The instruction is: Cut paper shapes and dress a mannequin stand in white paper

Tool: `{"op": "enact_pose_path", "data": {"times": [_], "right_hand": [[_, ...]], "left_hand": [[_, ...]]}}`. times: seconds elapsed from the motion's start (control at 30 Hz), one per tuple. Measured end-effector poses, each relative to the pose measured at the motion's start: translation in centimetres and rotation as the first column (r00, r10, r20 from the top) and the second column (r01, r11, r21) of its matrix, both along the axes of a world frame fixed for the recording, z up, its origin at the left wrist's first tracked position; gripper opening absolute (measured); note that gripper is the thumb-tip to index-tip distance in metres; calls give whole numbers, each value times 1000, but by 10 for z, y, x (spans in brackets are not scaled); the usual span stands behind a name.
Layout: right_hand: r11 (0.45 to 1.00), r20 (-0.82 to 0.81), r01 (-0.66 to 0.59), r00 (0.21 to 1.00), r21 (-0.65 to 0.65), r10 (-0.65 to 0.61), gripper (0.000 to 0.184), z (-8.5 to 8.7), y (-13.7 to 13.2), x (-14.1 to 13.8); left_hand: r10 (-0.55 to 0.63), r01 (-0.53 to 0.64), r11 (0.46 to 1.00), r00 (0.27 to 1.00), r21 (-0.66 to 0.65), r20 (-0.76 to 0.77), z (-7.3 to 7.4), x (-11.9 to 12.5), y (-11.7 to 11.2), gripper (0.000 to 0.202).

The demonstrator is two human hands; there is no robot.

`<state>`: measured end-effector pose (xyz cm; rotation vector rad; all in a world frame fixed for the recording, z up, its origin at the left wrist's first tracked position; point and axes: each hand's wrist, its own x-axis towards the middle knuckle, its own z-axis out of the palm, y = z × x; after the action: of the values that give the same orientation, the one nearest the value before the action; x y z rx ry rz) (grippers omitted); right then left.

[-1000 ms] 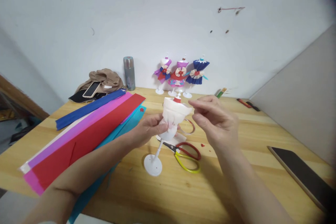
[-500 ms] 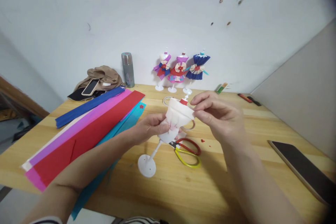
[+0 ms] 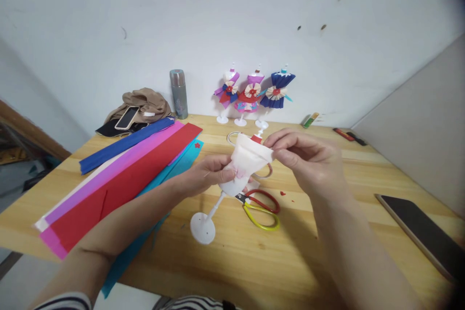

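Note:
My left hand (image 3: 214,173) is closed round the waist of a small white dress form (image 3: 232,188), which leans to the right above the table on its thin stem and round base (image 3: 202,228). A cream paper strip (image 3: 250,155) wraps the upper body, folded over along its top edge, below a red neck band (image 3: 256,139). At the strip's right end, my right hand (image 3: 305,155) pinches the paper between thumb and fingers. Scissors (image 3: 262,209) with one red and one yellow handle lie beneath, their blades partly hidden behind the form.
Coloured paper strips (image 3: 127,189) cover the table's left. Three dressed mini forms (image 3: 254,92) stand by the wall, near a flask (image 3: 178,94). A phone (image 3: 128,118) rests on brown cloth (image 3: 145,101). A dark tablet-like slab (image 3: 417,232) lies right; a glue stick (image 3: 310,120) lies behind.
My right hand has drawn the strip's end slightly rightward, and the paper looks smoother across the form's front. My left hand keeps its hold. The whole view has shifted a little.

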<state>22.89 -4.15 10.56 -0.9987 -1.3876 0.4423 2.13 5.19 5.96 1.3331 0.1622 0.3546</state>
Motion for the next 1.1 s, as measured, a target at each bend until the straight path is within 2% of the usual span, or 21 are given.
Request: {"op": "enact_pose_path", "data": {"times": [0.27, 0.8, 0.9, 1.0, 1.07, 1.1], "right_hand": [[998, -28, -55, 998, -11, 54, 21, 1, -1, 0], [994, -83, -91, 993, -67, 85, 19, -1, 1, 1], [999, -89, -35, 996, -27, 32, 13, -4, 3, -1], [986, -193, 154, 971, 65, -139, 7, -8, 4, -3], [974, -234, 222, 950, 47, -205, 11, -10, 5, -4], [979, -211, 205, 957, 4, -199, 14, -10, 5, -6]], "left_hand": [[-72, 71, 997, 997, 21, 27, 3, -2, 2, 49], [-83, 83, 997, 997, -1, 6, 0, -2, 2, 54], [-70, 70, 998, 998, -2, 8, 0, -2, 3, 56], [2, -3, 1000, 999, 11, 43, 0, -2, 6, 54], [74, -75, 997, 996, 15, 58, 0, -2, 8, 52], [111, -112, 994, 991, 11, 68, 0, -2, 8, 52]]}}
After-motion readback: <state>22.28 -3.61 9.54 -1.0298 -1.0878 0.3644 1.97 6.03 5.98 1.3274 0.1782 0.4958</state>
